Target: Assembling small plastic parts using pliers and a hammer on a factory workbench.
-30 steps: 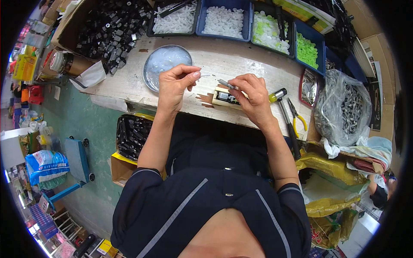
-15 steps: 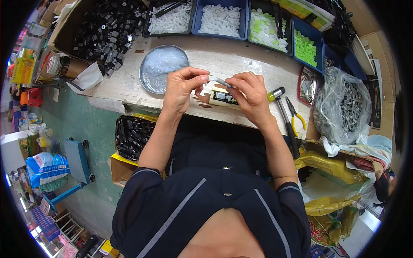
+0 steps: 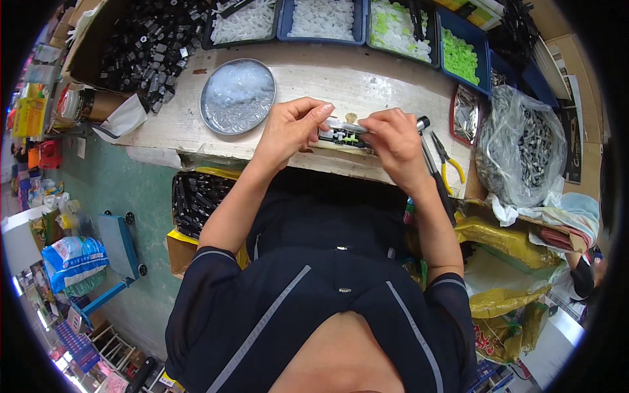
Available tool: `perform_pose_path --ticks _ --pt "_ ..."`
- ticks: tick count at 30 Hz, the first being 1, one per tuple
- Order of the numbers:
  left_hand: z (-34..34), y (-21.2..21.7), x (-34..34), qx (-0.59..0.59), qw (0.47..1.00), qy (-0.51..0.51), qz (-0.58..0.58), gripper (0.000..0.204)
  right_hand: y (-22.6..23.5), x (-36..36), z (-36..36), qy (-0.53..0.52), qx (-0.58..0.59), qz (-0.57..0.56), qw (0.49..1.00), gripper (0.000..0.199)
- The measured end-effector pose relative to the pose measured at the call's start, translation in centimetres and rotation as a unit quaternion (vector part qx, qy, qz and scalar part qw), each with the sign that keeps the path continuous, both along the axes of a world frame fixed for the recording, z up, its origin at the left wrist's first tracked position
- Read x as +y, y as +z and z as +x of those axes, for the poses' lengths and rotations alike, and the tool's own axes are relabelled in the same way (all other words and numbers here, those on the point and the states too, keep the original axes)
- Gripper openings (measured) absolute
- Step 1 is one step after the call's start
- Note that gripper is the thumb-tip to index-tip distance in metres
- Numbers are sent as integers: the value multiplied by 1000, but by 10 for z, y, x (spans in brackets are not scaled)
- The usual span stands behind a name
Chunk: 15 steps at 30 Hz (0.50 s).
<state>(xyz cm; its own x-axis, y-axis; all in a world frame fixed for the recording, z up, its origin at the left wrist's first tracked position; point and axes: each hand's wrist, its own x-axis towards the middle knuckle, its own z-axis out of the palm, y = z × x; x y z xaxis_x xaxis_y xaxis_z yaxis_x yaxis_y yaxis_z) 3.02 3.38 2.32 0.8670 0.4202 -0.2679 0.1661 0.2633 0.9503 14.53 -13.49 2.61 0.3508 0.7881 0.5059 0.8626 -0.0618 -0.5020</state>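
Over the table's front edge, my right hand (image 3: 400,145) pinches the right end of a small grey-white elongated part (image 3: 345,125). My left hand (image 3: 293,129) has its thumb and forefinger closed at or beside the part's left end; whether they grip it is hard to see. Directly beneath the part lies a black mechanism with bright green bits (image 3: 344,137), seated in a pale block on the table. Fingers of both hands partly cover the mechanism's ends. Close to my right hand lies a hammer (image 3: 440,190), beside pliers with yellow handles (image 3: 449,160).
A round metal dish of clear gel (image 3: 237,98) stands left of my hands. Along the back are bins of white pieces (image 3: 327,19) and green pieces (image 3: 458,56). A box of black parts (image 3: 147,49) is far left; a plastic bag of metal parts (image 3: 524,150) sits right.
My hands have lowered the grey-white part from above the block to just over the black mechanism. The whole view has shifted slightly.
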Motion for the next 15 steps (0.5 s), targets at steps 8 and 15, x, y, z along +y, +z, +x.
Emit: perform_pose_path --ticks 8,15 --pt "1 -35 -31 -81 841 -4 535 28 -3 -43 13 -61 118 -170 976 15" --pt "8 -38 -42 -82 829 5 554 27 -3 -39 10 -58 83 -175 979 15"
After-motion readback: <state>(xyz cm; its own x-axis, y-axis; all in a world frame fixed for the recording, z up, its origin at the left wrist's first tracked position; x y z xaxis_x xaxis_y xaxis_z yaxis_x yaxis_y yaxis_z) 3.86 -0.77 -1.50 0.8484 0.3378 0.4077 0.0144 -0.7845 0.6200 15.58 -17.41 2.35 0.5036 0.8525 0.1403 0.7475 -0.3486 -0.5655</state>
